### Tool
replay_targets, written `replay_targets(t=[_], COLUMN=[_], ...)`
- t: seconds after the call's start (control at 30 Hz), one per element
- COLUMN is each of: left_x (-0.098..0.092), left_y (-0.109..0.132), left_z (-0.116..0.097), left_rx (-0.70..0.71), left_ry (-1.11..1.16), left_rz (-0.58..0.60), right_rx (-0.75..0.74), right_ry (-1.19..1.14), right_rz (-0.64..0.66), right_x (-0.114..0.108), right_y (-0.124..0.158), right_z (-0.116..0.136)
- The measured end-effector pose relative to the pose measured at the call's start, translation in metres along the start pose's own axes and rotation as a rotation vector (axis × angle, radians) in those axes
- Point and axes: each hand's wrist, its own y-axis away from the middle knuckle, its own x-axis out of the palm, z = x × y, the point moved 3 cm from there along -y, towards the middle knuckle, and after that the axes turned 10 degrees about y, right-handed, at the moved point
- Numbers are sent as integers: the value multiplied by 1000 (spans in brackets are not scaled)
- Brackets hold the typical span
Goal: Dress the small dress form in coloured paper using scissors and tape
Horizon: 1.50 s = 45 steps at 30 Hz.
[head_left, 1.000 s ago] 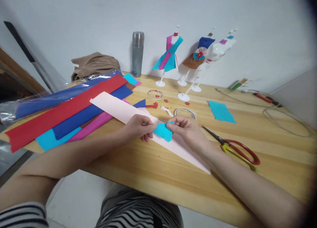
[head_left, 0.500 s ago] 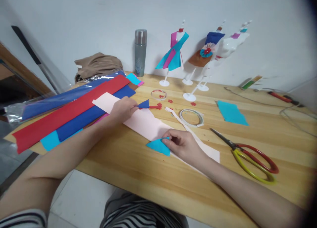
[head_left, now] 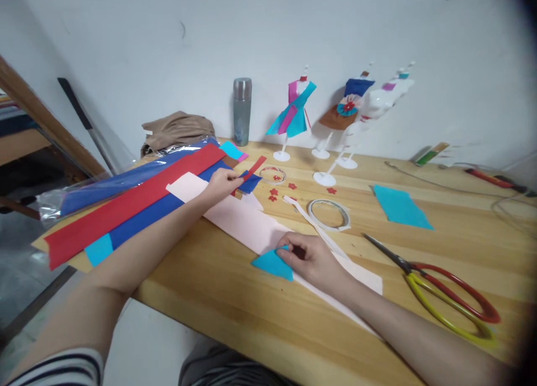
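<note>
My left hand (head_left: 224,182) reaches out over the long pale pink paper strip (head_left: 260,229) and pinches a thin red paper strip (head_left: 253,168), lifted beside a small dark blue paper piece (head_left: 250,182). My right hand (head_left: 308,257) rests nearer me on the pink strip, its fingers closed on a small folded cyan paper triangle (head_left: 272,263) that lies on the wooden table (head_left: 251,302).
Long red (head_left: 126,207) and blue paper sheets lie at the left. Scissors (head_left: 440,288) with red and yellow handles lie at the right. A tape ring (head_left: 329,213), small red flowers, a cyan sheet (head_left: 400,207), dressed mannequins (head_left: 293,112) and a flask (head_left: 242,111) stand beyond.
My left hand let go of the cyan piece, reached left and forward, and picked up the red strip. My right hand lowered the cyan piece onto the table.
</note>
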Motion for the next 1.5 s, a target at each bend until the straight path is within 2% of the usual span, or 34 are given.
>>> replay_targets(t=[0.2, 0.37, 0.5, 0.53, 0.6, 0.63, 0.77, 0.9, 1.03, 1.1, 1.17, 1.27, 1.33, 1.4, 1.47, 1.5], left_x=[-1, 4, 12, 18, 32, 38, 55, 52, 32, 19, 4, -21, -38, -53, -59, -57], left_y=[8, 16, 38, 47, 66, 75, 94, 90, 77, 69, 60, 48, 42, 36, 31, 29], left_z=[-4, -9, -22, -27, -36, -40, -46, -40, -33, -32, -30, -25, -20, -18, -18, -18], left_rx=[-110, -158, -180, -190, -216, -220, -194, -250, -320, -293, -202, -185, -180, -130, -54, -9], left_ry=[412, 599, 627, 612, 540, 510, 406, 437, 408, 257, -74, -231, -302, -426, -540, -557], left_rz=[44, 127, 238, 300, 514, 562, 597, 573, 560, 586, 604, 537, 466, 284, 96, 50], right_rx=[-14, -26, -24, -34, -67, -81, -42, 42, 108, 138, 160, 184, 188, 186, 168, 150], right_ry=[14, -14, -201, -264, -357, -378, -402, -408, -435, -438, -420, -389, -399, -402, -354, -317], right_rz=[8, -1, -140, -178, -216, -218, -199, -249, -295, -326, -337, -328, -328, -327, -318, -309], right_x=[2, 2, -5, -7, -9, -9, -6, -7, -10, -11, -11, -10, -10, -10, -9, -8], right_y=[0, 3, 2, 1, -1, -2, -5, -5, -5, -4, -4, -5, -5, -6, -6, -5], right_z=[2, 4, 3, 3, 4, 5, 4, 1, -2, -2, -2, 0, 1, 1, 0, 0])
